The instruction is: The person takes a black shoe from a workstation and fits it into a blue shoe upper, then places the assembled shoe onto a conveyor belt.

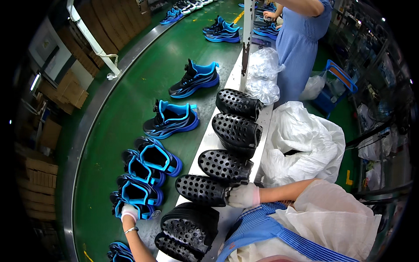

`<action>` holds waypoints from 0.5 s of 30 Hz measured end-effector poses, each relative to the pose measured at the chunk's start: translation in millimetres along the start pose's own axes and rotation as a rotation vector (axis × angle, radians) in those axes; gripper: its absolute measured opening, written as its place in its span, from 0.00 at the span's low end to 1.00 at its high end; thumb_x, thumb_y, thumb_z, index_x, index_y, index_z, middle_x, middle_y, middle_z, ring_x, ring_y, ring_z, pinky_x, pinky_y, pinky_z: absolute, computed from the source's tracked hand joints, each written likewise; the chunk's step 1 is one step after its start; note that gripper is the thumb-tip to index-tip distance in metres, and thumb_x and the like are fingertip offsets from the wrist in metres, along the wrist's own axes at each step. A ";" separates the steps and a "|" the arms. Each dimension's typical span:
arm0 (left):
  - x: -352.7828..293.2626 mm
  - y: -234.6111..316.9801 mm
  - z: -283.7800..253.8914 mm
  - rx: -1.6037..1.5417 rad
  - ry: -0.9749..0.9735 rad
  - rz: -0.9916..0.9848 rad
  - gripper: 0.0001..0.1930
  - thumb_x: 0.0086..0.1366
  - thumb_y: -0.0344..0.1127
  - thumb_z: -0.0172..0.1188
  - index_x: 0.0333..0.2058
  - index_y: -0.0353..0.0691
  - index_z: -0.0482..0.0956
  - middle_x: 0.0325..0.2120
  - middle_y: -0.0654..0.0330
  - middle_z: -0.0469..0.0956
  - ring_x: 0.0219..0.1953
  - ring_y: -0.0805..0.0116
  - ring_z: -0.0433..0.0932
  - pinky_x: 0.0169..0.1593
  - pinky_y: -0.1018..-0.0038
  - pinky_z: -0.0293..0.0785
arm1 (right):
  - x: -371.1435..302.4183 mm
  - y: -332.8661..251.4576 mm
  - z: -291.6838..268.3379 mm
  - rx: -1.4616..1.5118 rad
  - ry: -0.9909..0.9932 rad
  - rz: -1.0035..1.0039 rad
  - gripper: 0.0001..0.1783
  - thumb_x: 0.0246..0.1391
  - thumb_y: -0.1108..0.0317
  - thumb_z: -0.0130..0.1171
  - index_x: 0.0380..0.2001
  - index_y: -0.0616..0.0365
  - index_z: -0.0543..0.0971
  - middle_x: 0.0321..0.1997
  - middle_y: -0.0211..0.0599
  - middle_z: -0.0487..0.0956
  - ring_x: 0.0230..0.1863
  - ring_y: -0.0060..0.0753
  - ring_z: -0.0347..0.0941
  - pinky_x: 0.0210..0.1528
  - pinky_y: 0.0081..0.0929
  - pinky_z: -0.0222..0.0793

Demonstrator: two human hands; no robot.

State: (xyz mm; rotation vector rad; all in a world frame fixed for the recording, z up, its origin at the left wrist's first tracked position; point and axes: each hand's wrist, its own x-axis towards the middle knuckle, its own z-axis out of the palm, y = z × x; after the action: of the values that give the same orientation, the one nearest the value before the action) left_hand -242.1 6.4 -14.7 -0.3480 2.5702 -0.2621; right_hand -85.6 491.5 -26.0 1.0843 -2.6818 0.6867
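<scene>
While one green belt [118, 109] sweeps the left of the frame, one white sack [312, 139] slumps right of centre. Six holed black forms [225, 166] run down the middle; four blue-black sneakers [168, 163] cluster lower left. The left hand [129, 212] reaches into the lowest; the right hand [243, 195] touches one form's end. I can't tell either grip.

Black-and-blue sneakers [198, 84] line a long green work surface [118, 113] ahead of the left hand [129, 212] in a shoe factory, where perforated black shoe-shaped forms [233, 127] stretch ahead of the right hand [243, 195] and stacked cardboard [41, 177] stands left of both.
</scene>
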 end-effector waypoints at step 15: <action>-133.1 34.1 8.9 -0.394 0.838 0.231 0.11 0.58 0.42 0.57 0.29 0.41 0.81 0.32 0.56 0.79 0.36 0.52 0.73 0.43 0.60 0.68 | 3.9 -2.7 -1.5 0.048 0.021 0.098 0.14 0.53 0.57 0.51 0.19 0.51 0.74 0.22 0.31 0.74 0.26 0.38 0.74 0.26 0.35 0.70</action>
State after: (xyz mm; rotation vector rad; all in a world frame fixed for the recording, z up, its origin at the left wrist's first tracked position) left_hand -133.9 77.1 32.7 -0.0683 3.4578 0.2522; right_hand -86.6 488.1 -22.4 0.9554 -2.7287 0.7790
